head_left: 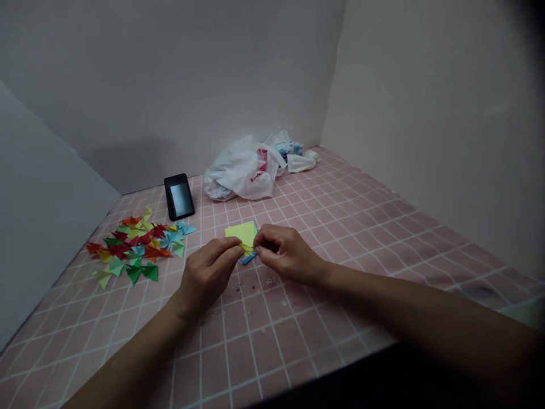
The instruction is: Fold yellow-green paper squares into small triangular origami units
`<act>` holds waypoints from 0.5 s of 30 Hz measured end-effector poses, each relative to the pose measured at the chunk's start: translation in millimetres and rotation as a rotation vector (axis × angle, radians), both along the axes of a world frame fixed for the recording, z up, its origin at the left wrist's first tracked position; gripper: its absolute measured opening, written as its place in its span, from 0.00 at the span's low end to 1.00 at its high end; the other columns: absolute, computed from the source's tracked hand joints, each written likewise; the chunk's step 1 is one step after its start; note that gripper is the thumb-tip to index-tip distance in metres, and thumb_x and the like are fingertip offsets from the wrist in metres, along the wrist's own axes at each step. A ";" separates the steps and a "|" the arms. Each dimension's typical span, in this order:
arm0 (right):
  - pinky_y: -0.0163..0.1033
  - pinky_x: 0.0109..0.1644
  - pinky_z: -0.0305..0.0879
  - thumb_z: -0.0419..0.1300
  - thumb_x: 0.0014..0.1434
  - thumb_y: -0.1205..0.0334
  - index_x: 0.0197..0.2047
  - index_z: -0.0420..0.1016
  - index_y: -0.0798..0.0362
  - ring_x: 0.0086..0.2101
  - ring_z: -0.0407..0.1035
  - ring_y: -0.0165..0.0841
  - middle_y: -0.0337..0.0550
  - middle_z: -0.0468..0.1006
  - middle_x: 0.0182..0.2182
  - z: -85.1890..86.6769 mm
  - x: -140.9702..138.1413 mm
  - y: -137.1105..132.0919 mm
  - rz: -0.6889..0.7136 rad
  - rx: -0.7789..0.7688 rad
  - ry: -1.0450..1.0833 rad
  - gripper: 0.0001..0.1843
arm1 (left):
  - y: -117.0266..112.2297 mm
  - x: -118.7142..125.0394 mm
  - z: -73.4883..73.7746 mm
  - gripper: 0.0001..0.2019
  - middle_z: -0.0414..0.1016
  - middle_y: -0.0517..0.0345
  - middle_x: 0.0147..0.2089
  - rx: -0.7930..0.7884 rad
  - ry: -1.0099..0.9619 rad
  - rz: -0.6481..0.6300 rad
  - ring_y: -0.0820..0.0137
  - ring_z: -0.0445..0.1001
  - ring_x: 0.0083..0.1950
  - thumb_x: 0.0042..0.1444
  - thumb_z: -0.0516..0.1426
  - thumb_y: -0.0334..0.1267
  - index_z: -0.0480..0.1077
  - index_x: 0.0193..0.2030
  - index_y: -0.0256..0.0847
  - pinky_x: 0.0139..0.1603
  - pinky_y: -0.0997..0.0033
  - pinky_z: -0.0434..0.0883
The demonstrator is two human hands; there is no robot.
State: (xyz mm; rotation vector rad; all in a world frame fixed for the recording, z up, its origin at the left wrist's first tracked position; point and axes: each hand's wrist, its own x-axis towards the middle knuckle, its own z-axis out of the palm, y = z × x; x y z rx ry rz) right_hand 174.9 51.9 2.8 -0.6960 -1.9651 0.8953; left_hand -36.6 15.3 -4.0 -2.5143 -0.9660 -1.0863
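Note:
A small folded piece of yellow paper (247, 248) is between my two hands, mostly covered by fingers. My left hand (210, 272) pinches it from the left with thumb and forefinger. From the right, my right hand (283, 253) has its thumb and forefinger closed at the paper's other side. Just behind the fingertips lies a stack of square coloured paper (242, 230), yellow on top, with blue and other colours showing at its edges. To the left of my left hand lies a pile of folded paper pieces (138, 241) in red, orange, green, yellow and light blue.
A black phone-like device (179, 197) with a lit screen lies behind the pile. White plastic bags (242, 170) and a blue-and-white packet (289, 149) rest near the back wall. Pink checked cloth (340, 216) covers the surface, with pale walls around it.

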 end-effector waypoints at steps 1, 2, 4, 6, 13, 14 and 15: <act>0.35 0.32 0.58 0.55 0.55 0.71 0.29 0.70 0.55 0.28 0.64 0.28 0.38 0.72 0.26 0.2 0.2 0.4 -0.012 -0.017 0.000 0.06 | 0.0 0.8 1.4 0.08 0.79 0.49 0.45 -0.026 -0.026 -0.010 0.66 0.80 0.44 0.61 0.59 0.25 0.72 0.45 0.40 0.45 0.68 0.77; 0.35 0.32 0.58 0.55 0.55 0.70 0.29 0.69 0.55 0.28 0.64 0.28 0.38 0.71 0.26 0.7 0.6 0.9 -0.027 -0.037 0.002 0.06 | -0.1 2.0 3.2 0.08 0.79 0.51 0.45 -0.066 -0.060 -0.022 0.67 0.79 0.44 0.61 0.59 0.25 0.72 0.44 0.40 0.45 0.69 0.77; 0.35 0.31 0.57 0.55 0.56 0.69 0.29 0.69 0.55 0.27 0.63 0.28 0.37 0.70 0.25 1.9 1.5 1.8 -0.049 -0.090 0.014 0.05 | -0.6 5.5 7.0 0.08 0.78 0.53 0.45 -0.173 -0.149 -0.057 0.69 0.78 0.45 0.61 0.59 0.25 0.72 0.42 0.42 0.46 0.69 0.76; 0.34 0.30 0.57 0.55 0.56 0.68 0.29 0.68 0.54 0.26 0.62 0.27 0.36 0.69 0.24 2.8 1.9 2.8 -0.046 -0.163 0.036 0.05 | -1.5 9.2 10.0 0.08 0.76 0.55 0.45 -0.274 -0.256 -0.085 0.68 0.76 0.47 0.60 0.60 0.25 0.72 0.40 0.43 0.49 0.67 0.75; 0.32 0.24 0.59 0.55 0.56 0.68 0.31 0.67 0.54 0.19 0.62 0.25 0.32 0.67 0.18 -3.5 -3.8 5.0 0.119 -0.619 0.131 0.03 | -7.9 15.8 9.8 0.05 0.71 0.55 0.43 -0.589 -0.533 -0.117 0.65 0.73 0.48 0.58 0.63 0.30 0.75 0.36 0.46 0.50 0.62 0.74; 0.31 0.23 0.59 0.55 0.57 0.67 0.31 0.67 0.54 0.19 0.62 0.25 0.32 0.67 0.18 -4.8 -4.4 5.2 0.147 -0.662 0.146 0.03 | -8.6 16.6 9.2 0.05 0.71 0.54 0.44 -0.620 -0.568 -0.114 0.64 0.73 0.48 0.58 0.63 0.30 0.75 0.36 0.46 0.50 0.61 0.74; 0.32 0.23 0.60 0.56 0.59 0.66 0.32 0.67 0.54 0.19 0.62 0.25 0.32 0.67 0.19 -5.9 -4.7 5.4 0.156 -0.678 0.170 0.03 | -9.0 17.5 8.5 0.04 0.72 0.53 0.45 -0.648 -0.611 -0.111 0.64 0.73 0.48 0.58 0.63 0.31 0.75 0.35 0.45 0.49 0.61 0.75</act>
